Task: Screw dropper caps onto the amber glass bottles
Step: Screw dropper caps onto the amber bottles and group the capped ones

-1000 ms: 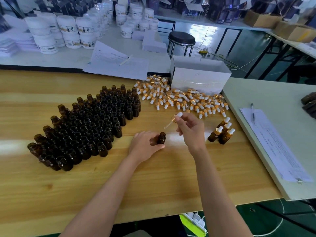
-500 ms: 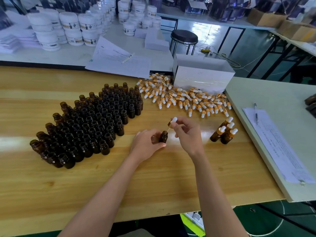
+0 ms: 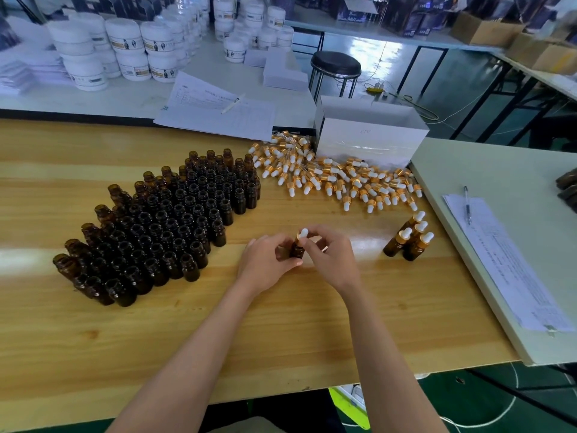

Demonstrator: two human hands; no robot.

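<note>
On the table (image 3: 281,339), open bottles (image 3: 162,223) stand packed left of ctr. Dropper caps (image 3: 337,179) lie loose at far right, on the near side of a box (image 3: 368,135). Capped bottles (image 3: 406,242) stand nearer, right. Btwn the groups, left hand (image 3: 265,260) holds a bottle (image 3: 297,250), right hand (image 3: 331,254) the cap (image 3: 303,233) on top. Side table (image 3: 499,182) abuts right, w/ sheet (image 3: 499,264) & pen (image 3: 467,204). Far table (image 3: 140,98): jars (image 3: 125,48), papers (image 3: 215,110); stool (image 3: 335,65) to its right.
</note>
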